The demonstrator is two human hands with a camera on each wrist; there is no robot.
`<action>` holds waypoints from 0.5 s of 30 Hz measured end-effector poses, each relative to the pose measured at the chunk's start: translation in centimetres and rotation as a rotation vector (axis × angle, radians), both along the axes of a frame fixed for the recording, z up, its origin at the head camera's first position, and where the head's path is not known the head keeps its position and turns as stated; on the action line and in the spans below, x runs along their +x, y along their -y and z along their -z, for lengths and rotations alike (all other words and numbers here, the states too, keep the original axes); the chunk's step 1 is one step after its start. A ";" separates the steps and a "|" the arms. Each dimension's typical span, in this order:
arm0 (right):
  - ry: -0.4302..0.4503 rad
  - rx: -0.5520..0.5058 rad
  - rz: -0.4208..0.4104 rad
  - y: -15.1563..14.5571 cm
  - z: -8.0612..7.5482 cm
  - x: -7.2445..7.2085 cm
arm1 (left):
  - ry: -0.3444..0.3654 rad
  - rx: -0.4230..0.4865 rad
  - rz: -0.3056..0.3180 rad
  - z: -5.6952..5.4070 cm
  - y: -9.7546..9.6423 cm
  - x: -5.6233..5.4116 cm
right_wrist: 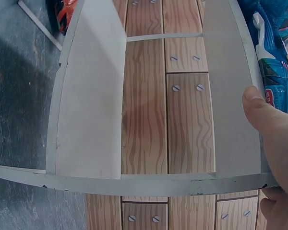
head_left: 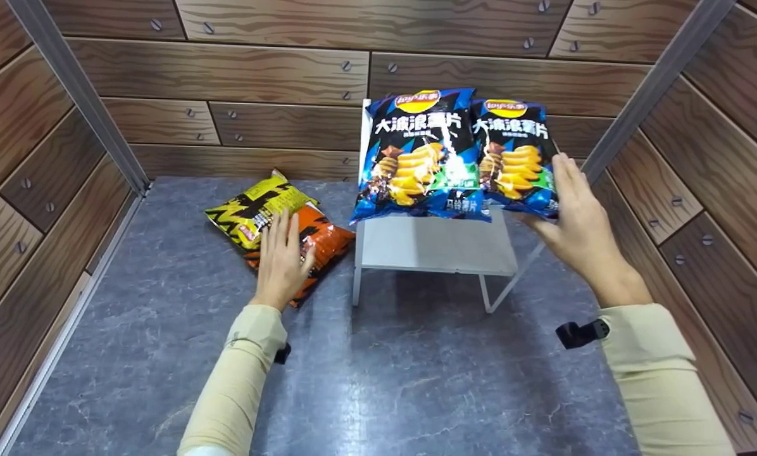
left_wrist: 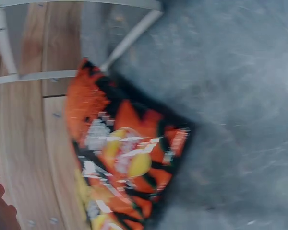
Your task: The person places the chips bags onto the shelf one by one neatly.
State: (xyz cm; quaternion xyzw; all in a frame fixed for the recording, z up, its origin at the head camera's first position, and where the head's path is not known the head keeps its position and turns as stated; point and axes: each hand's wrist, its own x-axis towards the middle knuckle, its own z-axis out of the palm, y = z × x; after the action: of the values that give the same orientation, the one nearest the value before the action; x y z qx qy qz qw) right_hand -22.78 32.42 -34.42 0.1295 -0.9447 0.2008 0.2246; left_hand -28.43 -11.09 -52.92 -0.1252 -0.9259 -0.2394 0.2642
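Two blue bags of potato chips lie side by side on a small white shelf: a left bag (head_left: 419,155) and a right bag (head_left: 514,155). My right hand (head_left: 584,221) is at the right bag's outer side, fingers extended along its edge and thumb spread apart. In the right wrist view the thumb (right_wrist: 261,110) shows beside the shelf's edge and the blue packaging. Over the floor to the left, my left hand (head_left: 282,263) reaches with fairly straight fingers above a yellow chip bag (head_left: 258,202) and an orange chip bag (head_left: 328,237), overlapping them in the head view.
The white shelf (head_left: 438,244) stands on thin metal legs on the grey marbled floor (head_left: 416,392). Wood-patterned walls (head_left: 277,69) enclose the space at the back and both sides. Grey metal posts (head_left: 78,88) run up the corners.
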 end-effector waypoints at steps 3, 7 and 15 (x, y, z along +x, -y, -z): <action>-0.006 -0.010 -0.004 0.0 0.0 0.0 | -0.022 -0.023 -0.018 1.6 -0.2 -0.1; 0.002 -0.012 -0.005 0.0 0.0 0.0 | 0.016 -0.051 -0.040 3.5 -0.5 0.0; 0.006 -0.013 -0.007 0.0 0.0 -0.1 | 0.051 -0.086 -0.080 6.2 -0.7 0.2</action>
State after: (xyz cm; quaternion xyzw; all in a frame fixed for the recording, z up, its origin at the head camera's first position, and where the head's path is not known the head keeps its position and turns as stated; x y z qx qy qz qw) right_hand -22.92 32.41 -34.42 0.1310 -0.9436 0.2081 0.2217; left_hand -28.25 -10.34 -59.11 -0.0931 -0.9460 -0.1917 0.2442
